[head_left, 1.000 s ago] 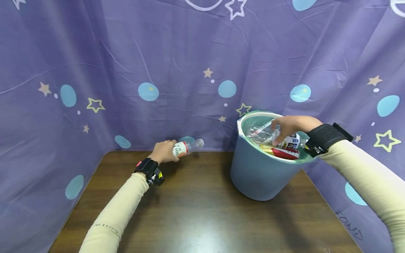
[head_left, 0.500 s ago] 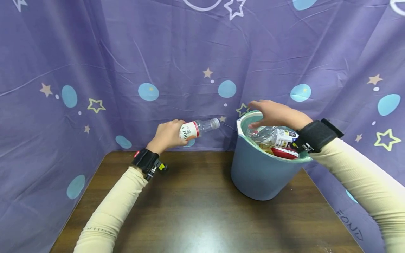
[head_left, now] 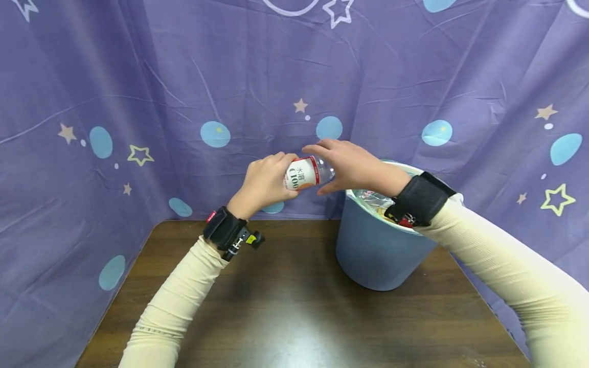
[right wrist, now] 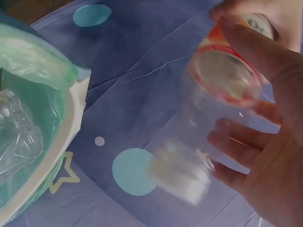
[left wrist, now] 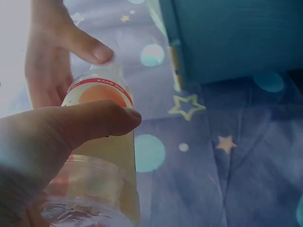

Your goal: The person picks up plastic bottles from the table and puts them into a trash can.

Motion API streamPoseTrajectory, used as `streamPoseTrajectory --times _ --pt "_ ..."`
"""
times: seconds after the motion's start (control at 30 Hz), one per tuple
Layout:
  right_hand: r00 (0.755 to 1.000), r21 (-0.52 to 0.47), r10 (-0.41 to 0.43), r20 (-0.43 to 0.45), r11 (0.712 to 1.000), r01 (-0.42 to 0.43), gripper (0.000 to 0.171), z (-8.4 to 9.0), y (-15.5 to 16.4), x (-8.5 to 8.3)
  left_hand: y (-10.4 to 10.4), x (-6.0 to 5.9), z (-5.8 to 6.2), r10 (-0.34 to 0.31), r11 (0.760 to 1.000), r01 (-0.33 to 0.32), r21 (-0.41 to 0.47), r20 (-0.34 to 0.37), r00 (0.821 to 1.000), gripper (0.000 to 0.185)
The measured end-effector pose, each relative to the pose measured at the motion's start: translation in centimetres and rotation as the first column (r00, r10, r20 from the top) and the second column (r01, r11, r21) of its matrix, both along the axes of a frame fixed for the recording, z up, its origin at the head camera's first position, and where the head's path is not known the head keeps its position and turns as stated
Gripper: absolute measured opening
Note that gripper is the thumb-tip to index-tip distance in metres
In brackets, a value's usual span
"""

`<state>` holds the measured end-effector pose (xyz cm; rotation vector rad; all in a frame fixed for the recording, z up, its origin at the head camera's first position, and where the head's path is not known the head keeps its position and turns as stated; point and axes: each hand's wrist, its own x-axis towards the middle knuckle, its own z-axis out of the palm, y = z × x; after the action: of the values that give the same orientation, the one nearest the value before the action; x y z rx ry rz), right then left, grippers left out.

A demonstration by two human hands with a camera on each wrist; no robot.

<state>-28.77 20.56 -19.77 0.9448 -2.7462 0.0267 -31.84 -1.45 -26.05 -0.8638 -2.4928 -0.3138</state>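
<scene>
Starry purple curtain (head_left: pixel 184 92) — behind brown table (head_left: pixel 285 317).

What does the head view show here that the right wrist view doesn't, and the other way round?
Only the head view shows the brown table, the bin's blue outer wall, both sleeves, and the left hand gripping the bottle by its label end. Only the right wrist view shows the bottle's cap end, blurred, and the clear bottle lying in the bin's green liner. Both show the right hand round the bottle, the bin and the purple curtain.

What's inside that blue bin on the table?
The blue bin has a green liner holding crumpled clear plastic and red packaging. The right forearm covers most of the opening; deeper contents are hidden.
</scene>
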Motion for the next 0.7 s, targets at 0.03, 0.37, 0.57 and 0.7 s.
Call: streamPoseTrajectory --times 0.03,0.37,0.57,0.7 --pt "1.0 0.003 -0.004 0.003 1.0 0.004 0.098 0.1 -0.2 0.0 0.2 0.2 0.3 -0.002 1.0 0.002 0.006 -0.001 1.0 0.071" --pt "1.0 0.022 -0.022 0.017 1.0 0.022 0.076 0.5 0.7 -0.4 0.8 0.6 1.3 -0.022 0.999 0.021 0.038 0.025 0.999 0.069" --pt "0.996 0.047 -0.093 0.016 0.995 0.092 0.074 1.4 2.7 -0.5 -0.4 0.1 0.6 0.011 0.997 -0.013 0.077 0.021 1.0 0.075" --pt "0.988 0.043 -0.154 0.025 0.987 0.153 0.07 2.1 4.8 -0.8 -1.4 -0.4 -0.4 0.039 0.996 -0.041 0.073 0.026 0.999 0.074"
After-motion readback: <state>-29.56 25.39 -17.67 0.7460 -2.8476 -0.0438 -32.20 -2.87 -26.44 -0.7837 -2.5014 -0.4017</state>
